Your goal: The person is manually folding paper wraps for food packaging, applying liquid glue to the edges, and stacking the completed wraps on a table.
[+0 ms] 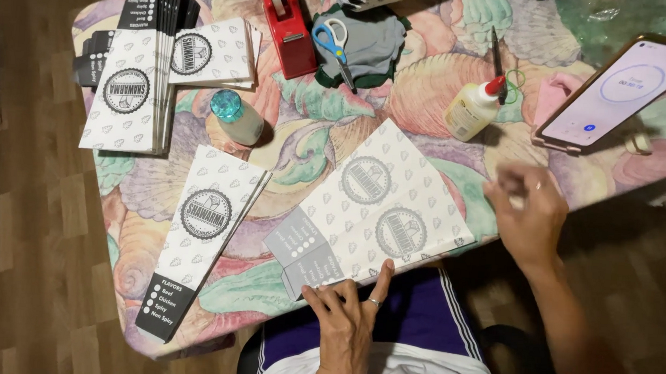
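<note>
Head camera looks down on a table (289,140) covered with a pastel shell-patterned cloth. Left hand (347,315) lies flat at the near edge, fingers spread and open, fingertips pressing the grey printed bottom flap of an unfolded white paper sleeve (371,206) that bears two round grey seals and a pattern of small grey marks. Right hand (529,214) hovers just past the sleeve's right corner, blurred, fingers loosely curled and holding nothing that I can make out. Beyond the right fingers stands a small glue bottle (474,107) with a red nozzle, tipped on its side, and further right a smartphone (626,87) leans propped with a lit white screen. Left of the left fingers lies a folded narrow sleeve (202,236) with a dark band at its near end. Farther off on that side rests a stack of finished sleeves (140,77), white with round seals, and a glue stick with a blue cap (235,116). At the far edge sit a red tape dispenser (283,21) and blue-handled scissors (332,44) on grey cloth.
</note>
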